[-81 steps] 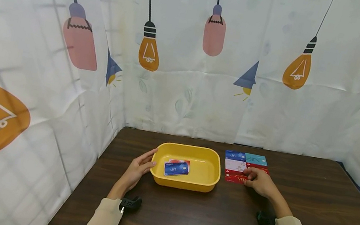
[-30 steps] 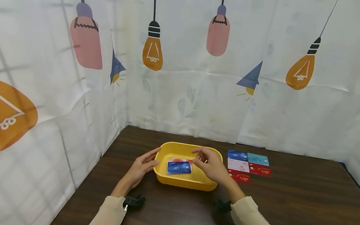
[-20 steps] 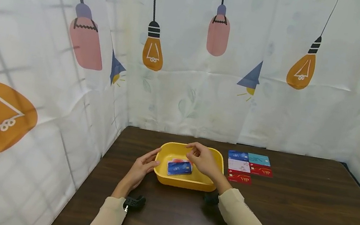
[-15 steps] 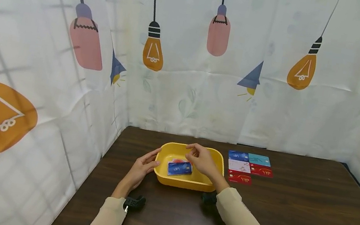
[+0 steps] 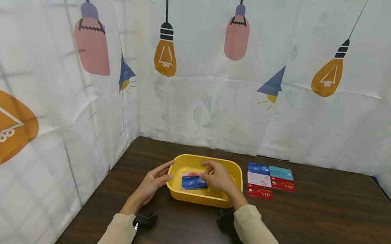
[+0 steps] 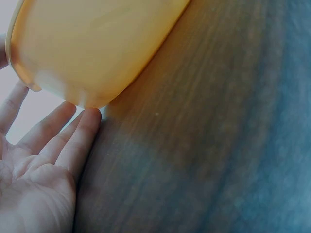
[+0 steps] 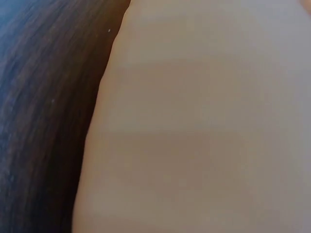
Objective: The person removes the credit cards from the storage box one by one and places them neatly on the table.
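In the head view, a yellow plastic tray (image 5: 221, 187) stands on the table. A blue VIP card (image 5: 193, 183) lies in it, partly over a card with red and white showing (image 5: 188, 174). My left hand (image 5: 150, 183) rests at the tray's left end, thumb near the front corner and fingers along the outside; in the left wrist view its fingertips touch the tray's wall (image 6: 97, 53). My right hand (image 5: 220, 178) is inside the tray, its bent fingertips right at the blue card's upper right corner; whether they pinch it I cannot tell. The right wrist view shows mostly blurred sleeve.
Right of the tray, several cards lie edge to edge on the dark wooden table (image 5: 333, 233): blue (image 5: 259, 168), teal (image 5: 280, 173), white (image 5: 259, 179) and red VIP cards (image 5: 260, 192). A curtain (image 5: 197, 109) printed with lamps hangs behind and on both sides.
My right hand has come left from the cards on the table to over the tray, then lowered to the blue card. The left hand stays at the tray's end.
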Demonstrator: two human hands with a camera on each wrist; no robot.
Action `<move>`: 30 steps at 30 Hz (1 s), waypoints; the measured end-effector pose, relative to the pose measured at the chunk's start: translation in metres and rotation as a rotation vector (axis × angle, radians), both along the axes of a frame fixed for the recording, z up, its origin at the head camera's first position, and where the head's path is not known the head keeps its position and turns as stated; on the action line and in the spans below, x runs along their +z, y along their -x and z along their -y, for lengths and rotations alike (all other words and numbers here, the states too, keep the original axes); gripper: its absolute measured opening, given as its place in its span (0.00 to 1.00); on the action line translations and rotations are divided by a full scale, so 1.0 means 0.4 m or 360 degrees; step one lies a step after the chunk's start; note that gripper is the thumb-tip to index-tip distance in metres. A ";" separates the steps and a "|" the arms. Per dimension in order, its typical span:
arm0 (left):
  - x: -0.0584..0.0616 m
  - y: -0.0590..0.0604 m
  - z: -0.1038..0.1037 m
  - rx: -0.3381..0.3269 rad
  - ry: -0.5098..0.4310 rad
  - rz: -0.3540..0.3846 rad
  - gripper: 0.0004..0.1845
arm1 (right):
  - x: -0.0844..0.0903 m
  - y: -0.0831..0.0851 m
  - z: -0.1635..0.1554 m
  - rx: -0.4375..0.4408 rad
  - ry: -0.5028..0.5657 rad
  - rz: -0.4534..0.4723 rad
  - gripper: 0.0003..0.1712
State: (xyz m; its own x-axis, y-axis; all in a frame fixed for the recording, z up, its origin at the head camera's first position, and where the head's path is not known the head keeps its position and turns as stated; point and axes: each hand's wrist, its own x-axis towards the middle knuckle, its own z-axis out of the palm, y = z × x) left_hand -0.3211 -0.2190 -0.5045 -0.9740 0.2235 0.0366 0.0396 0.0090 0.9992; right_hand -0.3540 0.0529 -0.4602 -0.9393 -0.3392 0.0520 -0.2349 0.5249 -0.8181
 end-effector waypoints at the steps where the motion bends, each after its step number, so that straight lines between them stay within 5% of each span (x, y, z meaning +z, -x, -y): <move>1: 0.000 0.000 0.000 -0.0001 -0.0002 0.0001 0.30 | -0.001 0.000 0.000 0.0004 -0.0015 0.0010 0.22; 30: 0.002 -0.001 0.002 -0.0026 -0.0021 -0.0011 0.30 | -0.011 -0.005 -0.012 0.0000 -0.0170 0.0243 0.29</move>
State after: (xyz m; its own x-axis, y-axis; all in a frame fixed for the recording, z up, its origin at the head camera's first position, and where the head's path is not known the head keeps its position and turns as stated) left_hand -0.3207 -0.2196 -0.5039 -0.9699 0.2390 0.0463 0.0465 -0.0050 0.9989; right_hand -0.3520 0.0578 -0.4644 -0.9335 -0.3351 -0.1277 -0.1121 0.6110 -0.7837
